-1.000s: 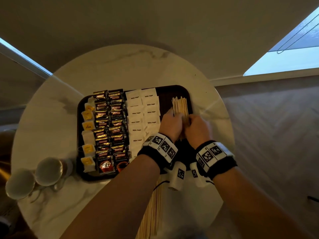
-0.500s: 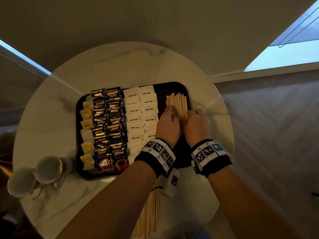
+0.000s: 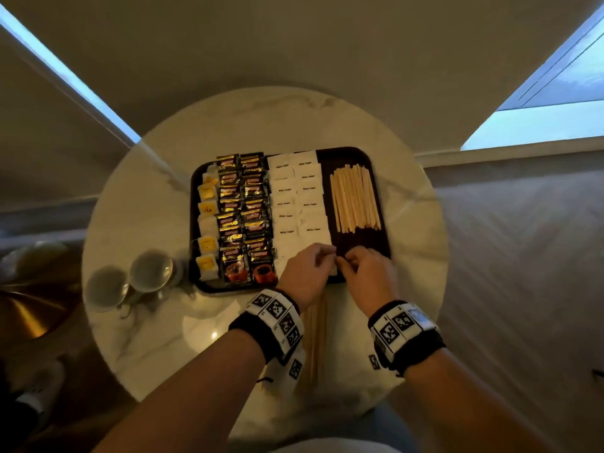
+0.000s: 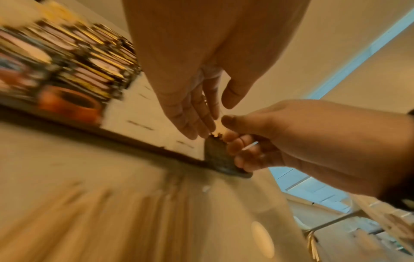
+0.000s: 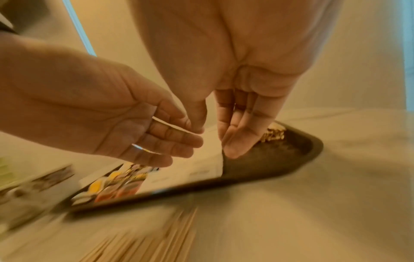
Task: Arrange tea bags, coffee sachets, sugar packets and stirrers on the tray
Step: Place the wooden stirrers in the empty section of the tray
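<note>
A dark tray [image 3: 359, 243] lies on the round marble table. It holds, from left to right, tea bags [image 3: 207, 220], coffee sachets [image 3: 245, 214], white sugar packets [image 3: 299, 197] and a flat row of wooden stirrers [image 3: 354, 197]. Both hands hover over the tray's near right corner, short of the stirrers. My left hand [image 3: 322, 259] has relaxed fingers and holds nothing; the left wrist view shows its fingers [image 4: 190, 124] straight. My right hand [image 3: 351, 261] is just beside it, loosely curled and empty. In the right wrist view the stirrers' near ends [image 5: 274, 133] show past its fingers [image 5: 233, 141].
More loose stirrers [image 3: 315, 341] lie on the table [image 3: 147, 338] in front of the tray, partly under my left wrist. Two cups [image 3: 152, 271] stand left of the tray. The table's edge curves close on the right.
Both hands have let go of the stirrers on the tray and drawn back toward the tray's near edge. The stirrers now lie spread in a flat row.
</note>
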A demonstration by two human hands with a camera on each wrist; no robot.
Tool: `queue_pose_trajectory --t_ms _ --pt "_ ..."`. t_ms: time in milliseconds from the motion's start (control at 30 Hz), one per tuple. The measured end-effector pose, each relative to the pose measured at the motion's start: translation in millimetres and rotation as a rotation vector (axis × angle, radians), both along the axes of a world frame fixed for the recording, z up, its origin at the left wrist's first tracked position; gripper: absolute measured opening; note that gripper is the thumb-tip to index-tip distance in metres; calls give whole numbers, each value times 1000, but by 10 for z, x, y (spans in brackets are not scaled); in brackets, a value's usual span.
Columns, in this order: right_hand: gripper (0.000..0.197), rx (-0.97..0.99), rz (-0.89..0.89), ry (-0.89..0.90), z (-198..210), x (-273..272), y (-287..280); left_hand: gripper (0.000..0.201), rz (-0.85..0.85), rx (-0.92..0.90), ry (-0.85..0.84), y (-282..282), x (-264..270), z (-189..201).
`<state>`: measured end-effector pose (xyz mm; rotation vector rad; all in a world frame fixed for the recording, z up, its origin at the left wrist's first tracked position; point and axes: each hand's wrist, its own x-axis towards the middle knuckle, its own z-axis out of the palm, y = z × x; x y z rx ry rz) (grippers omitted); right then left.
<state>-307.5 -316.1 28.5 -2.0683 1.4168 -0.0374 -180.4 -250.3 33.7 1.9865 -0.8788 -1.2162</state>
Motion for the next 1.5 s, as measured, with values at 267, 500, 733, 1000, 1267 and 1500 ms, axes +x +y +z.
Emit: queue_pose_trajectory --t_ms 267,500,733,1000,1267,1500 --pt "45 208 65 309 -40 -125 848 19 -144 219 -159 1075 422 -23" --pt "54 270 109 412 -72 122 1141 75 -312 490 -250 1332 325 -92" --pt "27 486 39 210 -177 384 1215 69 -318 442 -340 1320 64 -261" --pt "19 606 40 63 -274 361 1128 43 -260 384 -385 1166 4 -359" --pt "15 526 -19 129 -197 278 1064 31 -341 436 -432 999 -69 -357" --pt "8 578 -66 102 -89 28 864 35 -431 475 -473 983 -42 -386"
